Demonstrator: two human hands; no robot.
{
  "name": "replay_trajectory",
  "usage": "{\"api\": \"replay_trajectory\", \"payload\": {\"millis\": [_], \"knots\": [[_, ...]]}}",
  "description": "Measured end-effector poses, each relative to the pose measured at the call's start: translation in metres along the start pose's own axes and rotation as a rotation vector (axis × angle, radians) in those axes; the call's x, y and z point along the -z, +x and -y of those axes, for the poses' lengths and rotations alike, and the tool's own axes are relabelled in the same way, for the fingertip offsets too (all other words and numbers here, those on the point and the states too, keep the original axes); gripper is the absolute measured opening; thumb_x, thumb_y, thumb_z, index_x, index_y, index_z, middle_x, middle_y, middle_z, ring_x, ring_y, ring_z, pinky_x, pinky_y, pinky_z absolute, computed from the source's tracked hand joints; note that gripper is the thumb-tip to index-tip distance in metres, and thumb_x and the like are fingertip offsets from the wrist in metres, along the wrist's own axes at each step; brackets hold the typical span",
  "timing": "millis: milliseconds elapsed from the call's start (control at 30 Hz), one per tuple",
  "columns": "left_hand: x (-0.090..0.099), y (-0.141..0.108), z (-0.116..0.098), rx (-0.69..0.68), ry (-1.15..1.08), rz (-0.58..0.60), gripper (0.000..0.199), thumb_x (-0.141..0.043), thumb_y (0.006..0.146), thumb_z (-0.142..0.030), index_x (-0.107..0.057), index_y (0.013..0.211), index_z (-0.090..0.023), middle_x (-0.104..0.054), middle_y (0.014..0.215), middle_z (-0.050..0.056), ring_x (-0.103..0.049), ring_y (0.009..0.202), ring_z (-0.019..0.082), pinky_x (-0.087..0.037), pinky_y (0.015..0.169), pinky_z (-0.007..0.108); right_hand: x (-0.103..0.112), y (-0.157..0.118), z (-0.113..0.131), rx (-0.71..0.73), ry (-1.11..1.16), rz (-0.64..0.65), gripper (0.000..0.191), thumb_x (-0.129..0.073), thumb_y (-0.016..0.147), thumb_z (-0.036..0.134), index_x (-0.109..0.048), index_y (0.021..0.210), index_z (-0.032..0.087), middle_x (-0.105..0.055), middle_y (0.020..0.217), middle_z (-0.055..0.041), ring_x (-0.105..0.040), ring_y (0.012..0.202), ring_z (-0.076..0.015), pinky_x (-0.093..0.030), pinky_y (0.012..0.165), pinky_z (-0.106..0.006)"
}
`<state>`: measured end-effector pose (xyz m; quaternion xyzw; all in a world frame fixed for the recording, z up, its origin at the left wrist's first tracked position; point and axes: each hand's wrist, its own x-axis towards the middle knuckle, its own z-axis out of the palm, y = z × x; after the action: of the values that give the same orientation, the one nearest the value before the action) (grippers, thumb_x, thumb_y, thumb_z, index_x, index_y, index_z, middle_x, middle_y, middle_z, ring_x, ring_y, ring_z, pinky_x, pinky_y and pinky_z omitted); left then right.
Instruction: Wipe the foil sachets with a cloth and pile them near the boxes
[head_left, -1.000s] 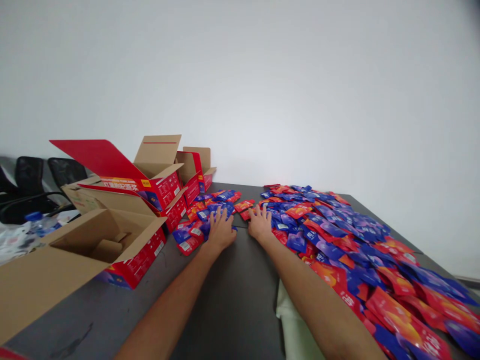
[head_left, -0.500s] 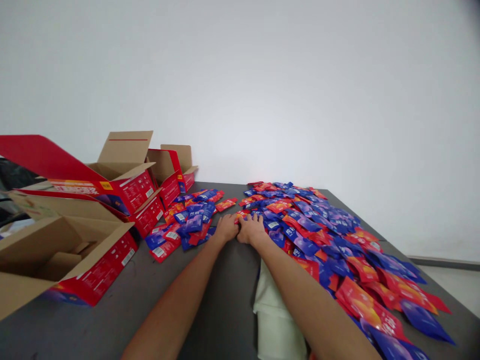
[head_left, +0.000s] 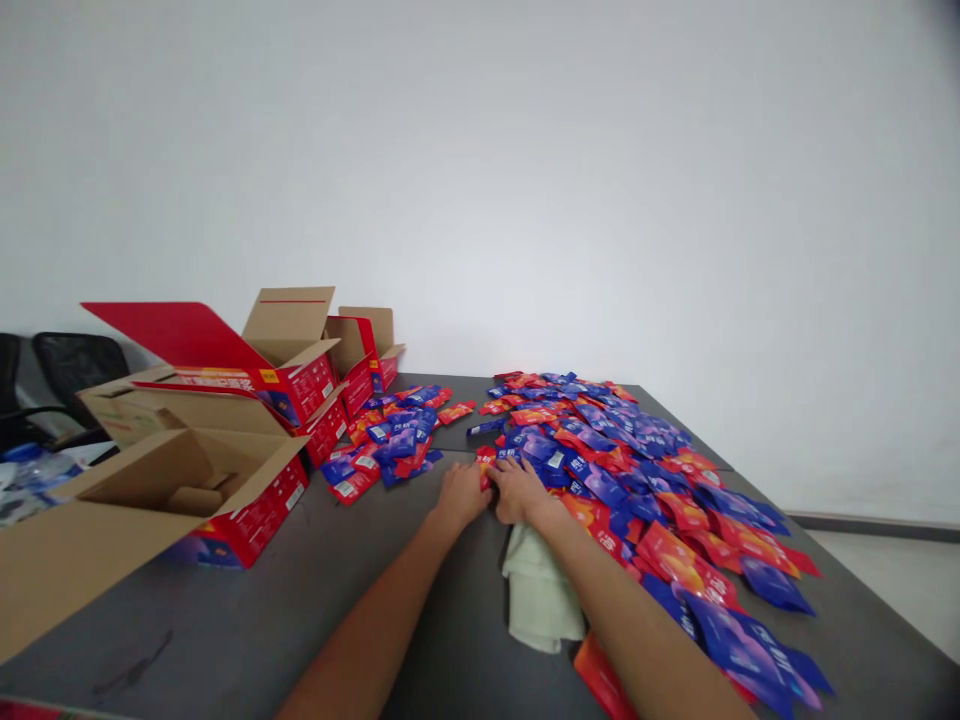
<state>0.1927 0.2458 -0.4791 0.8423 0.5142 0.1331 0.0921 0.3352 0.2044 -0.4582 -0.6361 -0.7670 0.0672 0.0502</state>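
Observation:
Close together over the middle of the table, my left hand (head_left: 461, 494) and my right hand (head_left: 523, 492) meet at a small red-and-orange packet (head_left: 486, 459). Fingers of both hands are bent around its near edge, and part of it is hidden behind them. Just beyond lies a blue packet (head_left: 486, 427) at the left edge of a wide pile of red and blue packets (head_left: 600, 430). A smaller heap of such packets (head_left: 401, 435) is to the left. Beneath my right wrist rests a crumpled pale green cloth (head_left: 541, 600).
Several open red cartons with brown insides stand along the left, the nearest carton (head_left: 259, 515) with flaps spread outward. Dark chairs (head_left: 79, 375) and a bottle with a blue cap (head_left: 26, 453) are at far left. A white wall (head_left: 480, 180) rises behind the grey table (head_left: 247, 640).
My hands have drawn back toward me, with the red-and-orange packet between them. The blue packet beyond them is now exposed. My view has shifted, showing more of the left side.

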Motion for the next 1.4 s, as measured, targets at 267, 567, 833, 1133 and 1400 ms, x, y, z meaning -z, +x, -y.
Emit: {"api": "replay_trajectory", "payload": {"millis": [267,567,833,1133,1400], "knots": [[0.009,-0.034,-0.024,0.208,-0.051,-0.071,0.039,-0.061,0.076,-0.029,-0.059,0.112,-0.016,-0.070,0.109,0.017,-0.062,0.109,0.034,-0.046,0.087,0.040,0.008,-0.042,0.001,0.102,0.103,-0.093,0.052,-0.059,0.075,0.017,-0.063,0.126,0.026,-0.060,0.135,-0.0079,-0.052,0.130,-0.0263,-0.034,0.112,-0.043],[0.014,-0.030,-0.002,0.220,-0.474,-0.144,0.016,-0.054,0.080,-0.022,-0.070,0.084,-0.019,-0.075,0.087,0.013,-0.069,0.087,0.026,-0.042,0.072,0.031,-0.008,-0.040,-0.015,0.108,0.286,-0.441,0.047,-0.061,0.081,0.021,-0.064,0.127,0.017,-0.064,0.132,-0.0120,-0.056,0.125,-0.0252,-0.040,0.112,-0.038],[0.016,-0.036,-0.005,0.203,-1.171,-0.156,0.027,-0.074,0.069,-0.029,-0.071,0.091,-0.014,-0.071,0.074,0.003,-0.060,0.060,0.016,-0.043,0.057,0.025,-0.003,-0.055,-0.007,-0.022,0.430,-0.586,0.036,-0.059,0.091,0.033,-0.069,0.120,0.016,-0.069,0.123,-0.0137,-0.061,0.117,-0.0256,-0.044,0.106,-0.040],[0.005,-0.045,-0.028,0.016,-1.520,0.008,0.042,-0.080,0.071,-0.036,-0.074,0.104,-0.011,-0.075,0.086,0.008,-0.066,0.070,0.018,-0.050,0.071,0.030,0.011,-0.060,0.011,-0.074,0.643,-0.600,0.036,-0.056,0.093,0.043,-0.064,0.067,0.020,-0.063,0.067,0.0002,-0.056,0.067,-0.0153,-0.042,0.065,-0.025],[0.012,-0.048,-0.032,0.187,-1.611,-0.014,0.035,-0.081,0.066,-0.035,-0.075,0.090,-0.010,-0.073,0.070,0.006,-0.061,0.054,0.014,-0.045,0.056,0.025,0.008,-0.059,0.012,-0.030,0.892,-0.554,0.035,-0.052,0.095,0.044,-0.066,0.075,0.018,-0.063,0.072,0.0004,-0.056,0.069,-0.0149,-0.043,0.065,-0.025]]}}
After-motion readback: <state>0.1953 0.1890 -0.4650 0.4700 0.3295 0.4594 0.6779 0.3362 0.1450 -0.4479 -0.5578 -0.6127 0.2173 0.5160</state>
